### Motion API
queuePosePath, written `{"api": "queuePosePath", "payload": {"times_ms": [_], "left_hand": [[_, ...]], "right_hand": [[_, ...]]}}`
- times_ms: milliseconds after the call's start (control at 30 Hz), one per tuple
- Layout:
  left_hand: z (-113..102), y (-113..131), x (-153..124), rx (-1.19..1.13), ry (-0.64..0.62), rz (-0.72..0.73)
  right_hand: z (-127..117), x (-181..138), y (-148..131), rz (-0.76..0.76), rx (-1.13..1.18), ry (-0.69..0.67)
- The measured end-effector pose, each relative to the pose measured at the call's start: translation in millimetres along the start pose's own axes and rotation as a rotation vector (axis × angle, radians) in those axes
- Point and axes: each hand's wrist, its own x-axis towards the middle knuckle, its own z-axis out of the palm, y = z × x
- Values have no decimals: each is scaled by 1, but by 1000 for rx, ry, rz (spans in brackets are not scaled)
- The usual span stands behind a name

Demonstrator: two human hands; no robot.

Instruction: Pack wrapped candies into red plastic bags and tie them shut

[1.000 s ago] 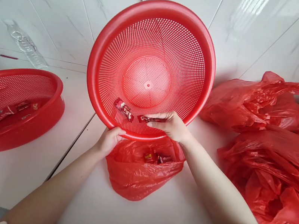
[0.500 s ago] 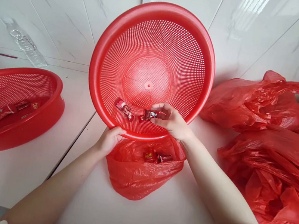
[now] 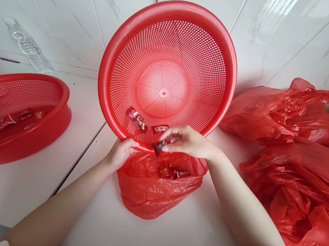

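A round red plastic basket (image 3: 216, 35) is tilted up on its edge against the tiled wall. My left hand (image 3: 119, 153) grips its lower rim. My right hand (image 3: 188, 142) pinches a small dark wrapped candy (image 3: 160, 146) just over that rim, above an open red plastic bag (image 3: 147, 191) with a few candies (image 3: 172, 172) inside. Two wrapped candies (image 3: 136, 118) still lie in the basket's lower part, one of them (image 3: 159, 129) beside my fingers.
A second red basket (image 3: 59, 98) holding several candies sits at the left on the white counter (image 3: 32, 185). A pile of red plastic bags (image 3: 300, 169) fills the right side. A clear plastic bottle (image 3: 28, 47) lies against the wall at the back left.
My right hand picked a candy out of the basket and carried it down over the rim towards the open bag. The left hand kept its hold on the rim.
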Motion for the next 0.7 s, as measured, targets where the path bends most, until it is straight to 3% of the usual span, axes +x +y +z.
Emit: {"api": "queuePosePath", "payload": {"times_ms": [67, 100, 233, 300, 367, 567, 700], "left_hand": [[1, 0, 0, -10, -25, -12], [1, -1, -1, -7, -36, -8], [2, -3, -5, 17, -76, -9], [3, -3, -7, 9, -89, -32], [4, -2, -8, 5, -74, -33], [2, 2, 0, -24, -15, -25], [1, 5, 4, -30, -15, -37]], "right_hand": [[2, -2, -6, 21, -117, -123], [4, -2, -8, 9, -182, -91], [10, 4, 2, -45, -521, 292], [12, 7, 11, 2, -663, 318], [13, 7, 17, 46, -727, 237], [10, 5, 16, -95, -683, 52], [6, 8, 14, -70, -456, 159]]}}
